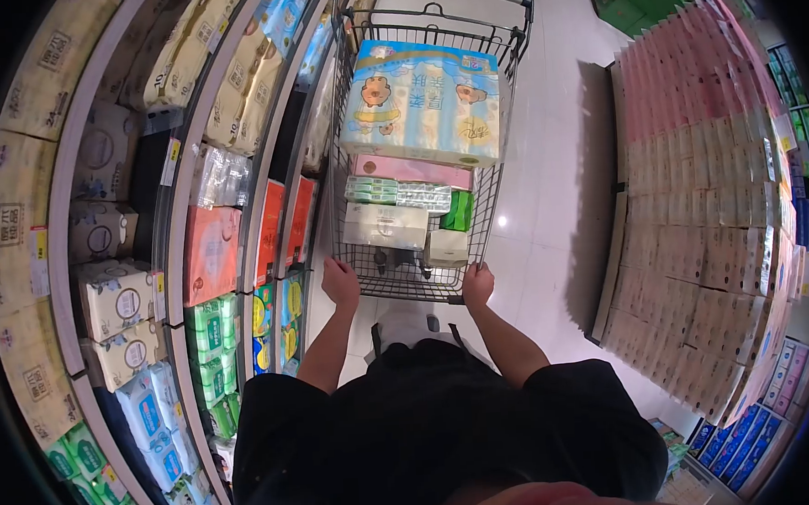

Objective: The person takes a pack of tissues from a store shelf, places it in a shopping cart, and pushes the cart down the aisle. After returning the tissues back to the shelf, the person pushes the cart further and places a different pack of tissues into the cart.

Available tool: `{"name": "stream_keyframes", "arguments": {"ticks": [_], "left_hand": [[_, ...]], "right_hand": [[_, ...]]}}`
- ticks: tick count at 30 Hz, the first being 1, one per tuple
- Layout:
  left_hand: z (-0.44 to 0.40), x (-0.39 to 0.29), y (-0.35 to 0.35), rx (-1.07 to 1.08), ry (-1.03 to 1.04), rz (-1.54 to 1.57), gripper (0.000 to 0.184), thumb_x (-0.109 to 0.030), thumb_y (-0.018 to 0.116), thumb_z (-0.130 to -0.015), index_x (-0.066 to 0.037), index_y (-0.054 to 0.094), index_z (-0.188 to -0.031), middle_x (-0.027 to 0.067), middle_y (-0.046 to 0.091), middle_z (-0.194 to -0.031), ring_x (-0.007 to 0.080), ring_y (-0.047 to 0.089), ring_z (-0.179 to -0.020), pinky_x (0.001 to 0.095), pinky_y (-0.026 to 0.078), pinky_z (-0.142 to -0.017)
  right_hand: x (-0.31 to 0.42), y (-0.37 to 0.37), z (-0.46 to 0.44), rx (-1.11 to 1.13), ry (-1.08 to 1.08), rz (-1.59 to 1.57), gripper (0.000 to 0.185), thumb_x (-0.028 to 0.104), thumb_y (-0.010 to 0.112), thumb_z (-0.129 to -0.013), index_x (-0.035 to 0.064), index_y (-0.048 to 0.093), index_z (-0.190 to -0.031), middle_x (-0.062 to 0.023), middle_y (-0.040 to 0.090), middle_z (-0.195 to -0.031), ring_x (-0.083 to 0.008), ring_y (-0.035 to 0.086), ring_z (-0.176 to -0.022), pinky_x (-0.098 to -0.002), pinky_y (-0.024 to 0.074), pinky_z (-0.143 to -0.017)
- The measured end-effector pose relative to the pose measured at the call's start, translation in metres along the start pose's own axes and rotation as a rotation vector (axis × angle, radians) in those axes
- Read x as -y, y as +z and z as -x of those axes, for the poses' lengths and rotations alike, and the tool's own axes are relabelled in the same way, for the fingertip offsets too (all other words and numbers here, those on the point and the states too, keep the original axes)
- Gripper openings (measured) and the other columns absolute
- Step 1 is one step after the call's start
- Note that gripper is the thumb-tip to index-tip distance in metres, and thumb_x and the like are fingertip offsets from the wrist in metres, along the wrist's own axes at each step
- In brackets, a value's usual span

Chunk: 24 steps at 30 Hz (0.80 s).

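Here we are in the aisle, and I've got two hands on the cart (406, 290)! My left hand (340, 281) is curled closed around the rim at the near left corner; my right hand (478, 285) grips the near right corner, knuckles up, the two arms reaching out evenly. The cart stands on the pale floor (544, 209), straight ahead of me, and it's well loaded.

Up towards the far edge sits the big one, a blue pack (420, 105), lying over much of the basket's width. Just this side of it, a pink box (416, 172), then green-and-white packs (371, 190). Closer in, a white box (387, 226) on the left; a green pack (457, 210) by the right edge, with a small box (447, 248) below it, near my right hand.

Shelves (167, 219) run close along the left, and across the floor on the right rises a tall pink stack (693, 173).
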<state>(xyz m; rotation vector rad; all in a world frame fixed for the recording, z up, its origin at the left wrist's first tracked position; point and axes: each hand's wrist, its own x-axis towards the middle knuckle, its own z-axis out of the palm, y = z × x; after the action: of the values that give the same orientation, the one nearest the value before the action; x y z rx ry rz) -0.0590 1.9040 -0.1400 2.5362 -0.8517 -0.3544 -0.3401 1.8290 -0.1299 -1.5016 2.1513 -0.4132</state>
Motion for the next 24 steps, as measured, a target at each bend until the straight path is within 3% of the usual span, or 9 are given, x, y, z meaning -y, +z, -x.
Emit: {"name": "stream_keyframes", "arguments": {"ticks": [8,14,24], "left_hand": [[-0.069,-0.055,0.012,0.012,0.022,0.020,0.021,-0.009,0.047,-0.083,0.001,0.045,-0.100,0.0204,0.054,-0.090,0.0392,0.056,-0.080,0.0471,0.045,-0.066],[-0.116,-0.093,0.036,0.023,0.035,0.034,0.020,-0.008,0.048,-0.081,0.000,0.044,-0.100,0.0196,0.054,-0.089,0.0385,0.056,-0.080,0.0470,0.045,-0.066],[-0.197,-0.170,0.078,0.005,0.042,0.028,0.018,-0.008,0.050,-0.079,-0.001,0.044,-0.095,0.0180,0.055,-0.088,0.0377,0.056,-0.079,0.0477,0.045,-0.066]], "right_hand": [[0.055,0.002,-0.069,0.011,0.068,0.042,0.031,0.025,0.046,-0.084,-0.0017,0.056,-0.074,-0.0241,0.059,-0.070,-0.0410,0.059,-0.069,-0.0495,0.0441,-0.063],[0.082,0.007,-0.130,-0.053,-0.010,0.059,0.031,0.025,0.048,-0.085,-0.0018,0.056,-0.072,-0.0236,0.059,-0.066,-0.0413,0.058,-0.065,-0.0487,0.0439,-0.059],[0.126,0.012,-0.243,-0.021,0.042,0.109,0.031,0.028,0.050,-0.083,-0.0014,0.058,-0.076,-0.0237,0.060,-0.070,-0.0407,0.059,-0.070,-0.0488,0.0452,-0.063]]}}
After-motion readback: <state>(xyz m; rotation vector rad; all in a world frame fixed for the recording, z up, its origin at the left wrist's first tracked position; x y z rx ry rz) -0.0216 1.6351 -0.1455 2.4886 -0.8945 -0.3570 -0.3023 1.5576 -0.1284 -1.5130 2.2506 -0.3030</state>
